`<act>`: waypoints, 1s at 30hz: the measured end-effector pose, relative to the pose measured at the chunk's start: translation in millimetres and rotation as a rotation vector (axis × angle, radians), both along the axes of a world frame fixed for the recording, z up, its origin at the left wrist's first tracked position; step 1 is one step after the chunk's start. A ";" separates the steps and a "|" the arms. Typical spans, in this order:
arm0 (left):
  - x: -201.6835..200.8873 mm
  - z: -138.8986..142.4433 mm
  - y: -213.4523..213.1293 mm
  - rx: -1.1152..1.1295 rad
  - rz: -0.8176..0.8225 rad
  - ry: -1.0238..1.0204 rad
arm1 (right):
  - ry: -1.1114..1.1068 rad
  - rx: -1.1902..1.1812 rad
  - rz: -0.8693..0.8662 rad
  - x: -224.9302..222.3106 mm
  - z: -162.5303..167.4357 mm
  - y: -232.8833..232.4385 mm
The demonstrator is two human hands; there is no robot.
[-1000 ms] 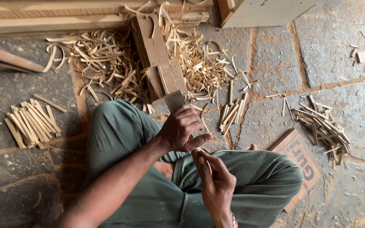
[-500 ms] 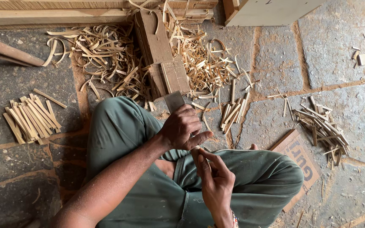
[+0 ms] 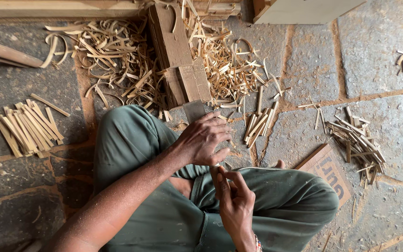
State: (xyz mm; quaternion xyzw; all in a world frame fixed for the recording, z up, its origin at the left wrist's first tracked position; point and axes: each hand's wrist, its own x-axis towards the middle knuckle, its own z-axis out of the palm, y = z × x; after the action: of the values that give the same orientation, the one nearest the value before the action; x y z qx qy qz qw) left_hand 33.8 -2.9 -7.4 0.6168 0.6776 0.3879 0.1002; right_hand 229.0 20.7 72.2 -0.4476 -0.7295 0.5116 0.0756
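Note:
My left hand (image 3: pixel 204 142) is closed around the handle of a flat metal blade (image 3: pixel 194 111), which sticks out above the knuckles. Just below it, my right hand (image 3: pixel 234 203) pinches a thin pale wooden sliver (image 3: pixel 216 166) upright between its fingertips. The sliver's top end meets the underside of my left hand. Both hands work over my crossed legs in green trousers (image 3: pixel 131 140). The blade's cutting edge is hidden by my left hand.
A dark wooden block (image 3: pixel 176 51) lies ahead among curled wood shavings (image 3: pixel 113 56). Bundles of cut sticks lie at left (image 3: pixel 26 128), centre (image 3: pixel 257 123) and right (image 3: pixel 357 142). A printed cardboard piece (image 3: pixel 330 172) lies by my right knee on the stone floor.
The hands stay together over my lap with only slight shifts of the fingers. The view has moved a little.

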 end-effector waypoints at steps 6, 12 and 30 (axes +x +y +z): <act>-20.3 -22.0 13.0 -0.043 -0.012 0.058 | 0.143 0.060 0.056 -10.3 -27.5 8.5; -38.7 -47.6 26.8 -0.114 0.005 0.147 | 0.168 0.282 0.153 -33.1 -47.4 17.9; -39.1 -17.7 -8.5 0.372 0.567 0.065 | 0.279 0.127 -0.003 -80.5 -59.9 19.6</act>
State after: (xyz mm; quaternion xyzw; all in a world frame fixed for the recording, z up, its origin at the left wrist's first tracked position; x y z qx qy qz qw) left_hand -5.3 -11.4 -25.2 0.4236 0.7425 0.4975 -0.1473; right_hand 148.4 40.2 12.3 -0.3675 -0.7423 0.5215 0.2050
